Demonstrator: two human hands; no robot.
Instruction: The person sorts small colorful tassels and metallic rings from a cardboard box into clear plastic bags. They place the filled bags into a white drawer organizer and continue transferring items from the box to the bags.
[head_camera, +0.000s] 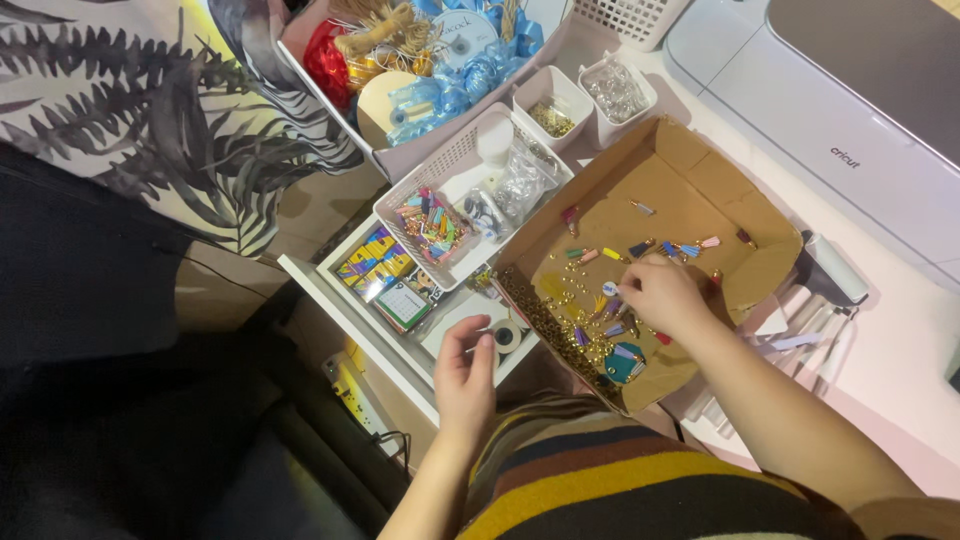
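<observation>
Brown cardboard tray (690, 190) under the right hand (662, 295): multicoloured tassels (690, 248), gold beads (570, 295). Beyond the left hand (465, 375): white basket (440, 170).

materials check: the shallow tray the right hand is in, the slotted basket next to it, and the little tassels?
Shallow tray: looks like plain brown cardboard, matte, with folded flap walls and raw edges. Slotted basket: likely moulded white plastic, smooth, with a regular grid of slots. Tassels: probably thread or faux-leather fringe in mixed colours; too small to be sure. The right hand reaches among them.

One cardboard box (690, 190); two white mesh baskets (440, 165) (one only partly seen at top); two small square cups (553, 100); two hands (662, 295); tassels too many to count.
</observation>
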